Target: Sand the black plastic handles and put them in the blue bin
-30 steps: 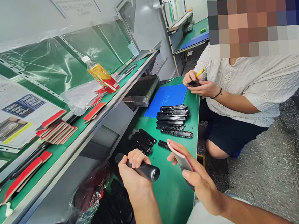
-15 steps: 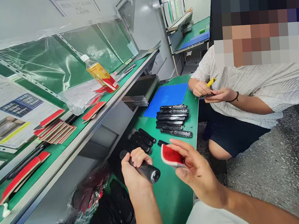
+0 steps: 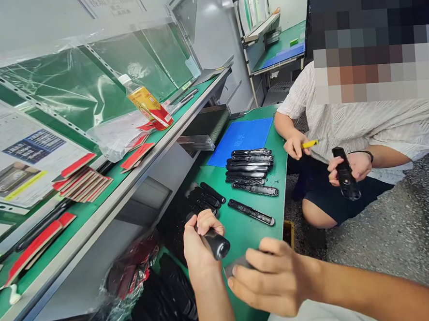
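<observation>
My left hand [image 3: 203, 246] is wrapped round a black plastic housing [image 3: 218, 246], long and curved, with its rounded, glossy end pointing toward my right hand. My right hand [image 3: 270, 275] is closed on a thin sanding pad [image 3: 239, 265]; its grey side now shows, slightly blurred, just beside the end of the housing. I cannot tell whether the pad touches it. Beyond both hands, a black housing with an open inside [image 3: 251, 212] lies alone on the green table [image 3: 254, 240]. Several similar black parts [image 3: 251, 170] lie in a row farther back.
A co-worker [image 3: 357, 122] at right holds a yellow tool [image 3: 310, 144] and a black part [image 3: 346, 174]. A shelf at left bears a drink bottle [image 3: 147, 106] and red-backed pads [image 3: 87, 183]. A plastic bag [image 3: 130, 277] and black parts are at lower left.
My right hand has turned over and come down toward me, so the pad's grey side shows instead of its red one. The co-worker's hands have moved apart.
</observation>
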`<action>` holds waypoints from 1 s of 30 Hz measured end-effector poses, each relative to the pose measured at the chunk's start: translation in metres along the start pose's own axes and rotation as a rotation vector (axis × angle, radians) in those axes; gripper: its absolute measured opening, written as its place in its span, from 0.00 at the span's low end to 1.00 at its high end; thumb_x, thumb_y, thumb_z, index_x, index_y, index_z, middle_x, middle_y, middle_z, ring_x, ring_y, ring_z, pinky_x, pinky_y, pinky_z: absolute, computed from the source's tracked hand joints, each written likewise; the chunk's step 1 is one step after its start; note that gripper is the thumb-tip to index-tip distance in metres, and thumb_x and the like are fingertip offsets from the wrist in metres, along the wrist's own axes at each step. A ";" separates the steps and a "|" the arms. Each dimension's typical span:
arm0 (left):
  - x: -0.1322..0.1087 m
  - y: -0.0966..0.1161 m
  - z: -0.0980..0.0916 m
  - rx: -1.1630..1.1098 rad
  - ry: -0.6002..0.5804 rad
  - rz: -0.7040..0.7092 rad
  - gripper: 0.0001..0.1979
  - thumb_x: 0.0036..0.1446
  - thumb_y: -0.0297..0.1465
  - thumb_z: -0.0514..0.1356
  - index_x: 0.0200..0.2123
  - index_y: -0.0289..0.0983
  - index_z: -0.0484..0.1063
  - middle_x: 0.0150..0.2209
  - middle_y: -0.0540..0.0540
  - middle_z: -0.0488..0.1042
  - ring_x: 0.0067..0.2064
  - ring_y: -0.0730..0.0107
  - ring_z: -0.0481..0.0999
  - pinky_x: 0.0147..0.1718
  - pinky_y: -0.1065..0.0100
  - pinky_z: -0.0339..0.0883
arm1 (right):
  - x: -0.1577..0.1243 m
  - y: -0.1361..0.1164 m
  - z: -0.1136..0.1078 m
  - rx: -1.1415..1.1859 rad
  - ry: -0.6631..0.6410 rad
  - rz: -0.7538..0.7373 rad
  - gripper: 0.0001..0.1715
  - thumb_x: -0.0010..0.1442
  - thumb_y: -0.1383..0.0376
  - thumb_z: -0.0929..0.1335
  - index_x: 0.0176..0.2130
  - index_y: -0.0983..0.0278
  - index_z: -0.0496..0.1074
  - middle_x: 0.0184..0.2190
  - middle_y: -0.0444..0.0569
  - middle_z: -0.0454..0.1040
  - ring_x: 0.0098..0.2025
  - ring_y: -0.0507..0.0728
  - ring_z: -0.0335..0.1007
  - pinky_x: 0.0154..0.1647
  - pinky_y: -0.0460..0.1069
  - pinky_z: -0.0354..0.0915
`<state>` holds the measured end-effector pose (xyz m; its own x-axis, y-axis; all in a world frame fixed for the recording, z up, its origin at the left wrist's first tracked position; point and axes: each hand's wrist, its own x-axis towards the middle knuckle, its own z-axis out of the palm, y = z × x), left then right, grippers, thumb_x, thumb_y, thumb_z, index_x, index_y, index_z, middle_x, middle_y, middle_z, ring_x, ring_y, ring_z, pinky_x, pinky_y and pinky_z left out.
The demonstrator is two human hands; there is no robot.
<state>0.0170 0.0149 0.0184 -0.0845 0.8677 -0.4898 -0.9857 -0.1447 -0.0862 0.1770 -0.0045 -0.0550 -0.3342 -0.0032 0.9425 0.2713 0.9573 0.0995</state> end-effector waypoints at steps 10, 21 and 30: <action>0.005 0.002 -0.002 -0.001 0.001 0.025 0.15 0.58 0.21 0.48 0.25 0.43 0.45 0.18 0.60 0.47 0.14 0.83 0.49 0.12 0.79 0.49 | 0.014 0.011 -0.019 -0.108 0.127 0.059 0.10 0.54 0.68 0.74 0.37 0.56 0.82 0.43 0.38 0.79 0.41 0.55 0.69 0.36 0.52 0.60; 0.000 0.004 0.000 0.033 -0.051 0.089 0.15 0.59 0.23 0.48 0.25 0.43 0.45 0.19 0.60 0.47 0.14 0.83 0.50 0.12 0.78 0.50 | 0.005 0.010 -0.019 -0.085 0.066 0.025 0.09 0.54 0.65 0.75 0.38 0.57 0.82 0.43 0.39 0.79 0.40 0.54 0.69 0.34 0.52 0.59; -0.003 0.010 0.008 0.065 -0.093 0.067 0.14 0.56 0.21 0.47 0.26 0.43 0.44 0.18 0.60 0.47 0.14 0.82 0.50 0.12 0.78 0.52 | -0.031 0.016 0.017 -0.016 -0.224 -0.073 0.04 0.61 0.68 0.70 0.36 0.63 0.78 0.36 0.43 0.80 0.31 0.51 0.67 0.30 0.52 0.54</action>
<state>0.0059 0.0142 0.0260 -0.1607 0.8978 -0.4101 -0.9845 -0.1755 0.0016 0.1763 0.0162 -0.0881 -0.5451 -0.0066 0.8384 0.2524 0.9523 0.1716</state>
